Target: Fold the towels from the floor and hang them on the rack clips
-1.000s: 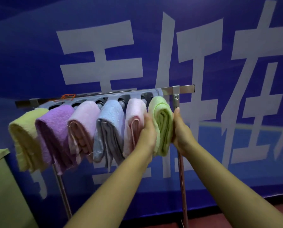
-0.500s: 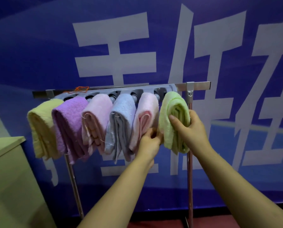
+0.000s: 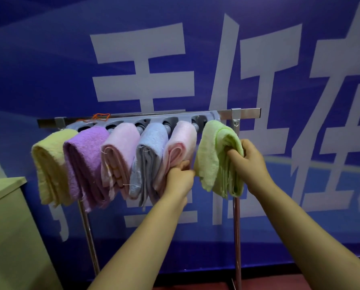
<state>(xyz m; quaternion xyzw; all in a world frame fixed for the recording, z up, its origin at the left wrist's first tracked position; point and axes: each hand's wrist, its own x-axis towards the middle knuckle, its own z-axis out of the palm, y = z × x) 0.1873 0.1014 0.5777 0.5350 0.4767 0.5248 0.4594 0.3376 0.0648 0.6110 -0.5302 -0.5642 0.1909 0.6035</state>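
Six folded towels hang in a row from a grey clip bar (image 3: 103, 122) fixed along the metal rack (image 3: 246, 113). The green towel (image 3: 211, 155) is at the right end, thick terry folded into several layers, its lower edges hanging uneven. The right hand (image 3: 249, 162) has its grip closed on this towel, fingers curled into the folds on its right side, high up. Just left of that grip, across a narrow gap, the left hand (image 3: 180, 177) holds the lower edge of the pale pink towel (image 3: 182, 143) between curled fingers and thumb. Further left of it hang the blue towel (image 3: 152, 143), a second pink towel (image 3: 120, 147), a purple towel (image 3: 85, 151) and a yellow towel (image 3: 49, 162), each doubled over with the loop of the fold facing out.

The clips themselves are mostly covered by the towel tops; only dark openings and rounded knobs show. The right hand's fingertips are buried in cloth. The rack's feet are cut off at the lower edge.
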